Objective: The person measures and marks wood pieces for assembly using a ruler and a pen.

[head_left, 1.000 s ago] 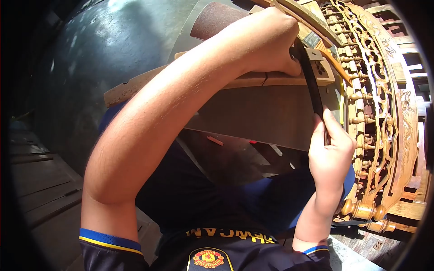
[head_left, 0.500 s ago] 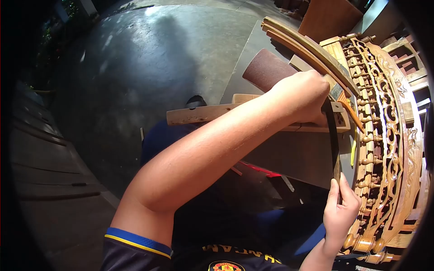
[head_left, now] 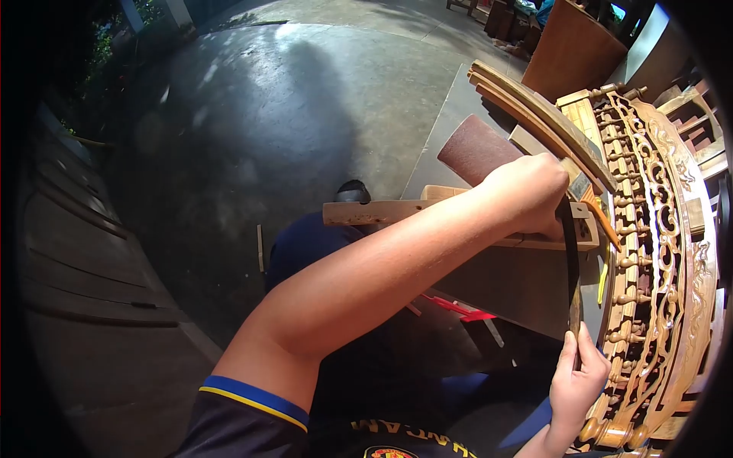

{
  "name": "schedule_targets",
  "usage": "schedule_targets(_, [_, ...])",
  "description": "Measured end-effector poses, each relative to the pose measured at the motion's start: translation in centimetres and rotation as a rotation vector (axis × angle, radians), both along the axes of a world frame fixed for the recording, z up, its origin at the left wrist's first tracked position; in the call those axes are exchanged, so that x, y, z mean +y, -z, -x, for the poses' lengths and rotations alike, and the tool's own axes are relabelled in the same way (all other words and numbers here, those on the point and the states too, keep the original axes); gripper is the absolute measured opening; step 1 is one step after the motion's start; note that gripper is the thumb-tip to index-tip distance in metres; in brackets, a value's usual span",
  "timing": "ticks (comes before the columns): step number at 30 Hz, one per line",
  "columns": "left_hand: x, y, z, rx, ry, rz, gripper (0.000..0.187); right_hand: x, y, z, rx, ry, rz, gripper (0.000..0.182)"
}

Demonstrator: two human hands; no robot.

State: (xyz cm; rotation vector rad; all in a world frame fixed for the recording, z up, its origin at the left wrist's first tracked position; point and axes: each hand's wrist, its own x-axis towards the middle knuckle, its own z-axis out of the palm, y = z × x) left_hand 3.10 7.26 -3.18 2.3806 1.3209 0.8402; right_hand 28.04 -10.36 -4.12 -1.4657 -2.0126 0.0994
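My left hand (head_left: 538,191), at the end of the arm that crosses the view, is closed round the upper end of a long, dark, flat file-like bar (head_left: 573,263). My right hand (head_left: 580,374) pinches its lower end between thumb and fingers. The bar stands nearly upright in the picture, beside the end of a wooden block (head_left: 527,240) that has a small metal plate with a hole. Part of that block is hidden by my left hand and forearm. Another wooden bar (head_left: 374,213) juts out to the left, partly behind the forearm.
A curled brown sandpaper sheet (head_left: 477,149) and curved wooden strips (head_left: 542,111) lie on a dark board (head_left: 504,282). An orange-handled tool (head_left: 603,221) sits right of my left hand. A carved wooden panel with turned spindles (head_left: 664,252) borders the right. Red strips (head_left: 462,308) lie below my forearm.
The view has shifted, so the surroundings appear lower and further right. Both hands keep their hold on the dark bar, with little visible movement relative to the wooden block.
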Motion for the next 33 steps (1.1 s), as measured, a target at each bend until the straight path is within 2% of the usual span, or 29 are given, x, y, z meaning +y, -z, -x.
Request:
schedule_targets(3, [0.7, 0.7, -0.4, -0.049, 0.038, -0.059, 0.043, 2.8, -1.1, 0.9, 0.018, -0.013, 0.055, 0.025])
schedule_targets(6, [0.1, -0.3, -0.1, -0.019, 0.025, 0.033, 0.044, 5.0, -1.3, 2.4, -0.006, -0.008, 0.082, 0.024])
schedule_targets(12, [0.3, 0.1, -0.1, -0.015, -0.001, 0.012, 0.039, 0.1, -0.2, -0.2, -0.017, -0.014, -0.019, 0.023])
schedule_targets(14, [0.1, -0.4, -0.1, -0.035, 0.013, 0.049, 0.040, 0.9, -1.2, 0.2, 0.018, -0.011, 0.016, 0.024])
schedule_targets(15, [0.5, 0.4, -0.2, -0.063, 0.027, -0.041, 0.040, 1.8, -2.2, 0.7, -0.003, 0.028, 0.103, 0.023])
schedule_targets(18, [0.3, -0.4, 0.0, -0.010, -0.007, 0.022, 0.041, 4.5, -2.0, 1.8, 0.026, -0.029, 0.076, 0.022])
schedule_targets(23, [0.3, -0.2, 0.1, -0.006, -0.008, 0.029, 0.043, 0.3, 0.1, 0.2, 0.029, -0.027, -0.036, 0.024])
schedule_targets(26, [0.7, 0.1, -0.1, -0.014, 0.021, -0.019, 0.042, 1.4, -1.4, 0.9, 0.075, 0.015, 0.066, 0.023])
schedule_targets(28, [0.4, -0.5, -0.1, 0.024, 0.005, 0.052, 0.041, 4.4, -1.5, 2.2, 0.055, -0.026, 0.082, 0.022])
schedule_targets(30, [0.3, -0.9, -0.1, -0.003, 0.022, 0.014, 0.039, 5.4, -1.3, 2.6, 0.028, -0.077, 0.031, 0.023])
schedule_targets(33, [0.0, -0.6, -0.3, -0.023, 0.041, 0.041, 0.037, 2.2, -1.7, 1.9, 0.013, -0.016, 0.083, 0.023])
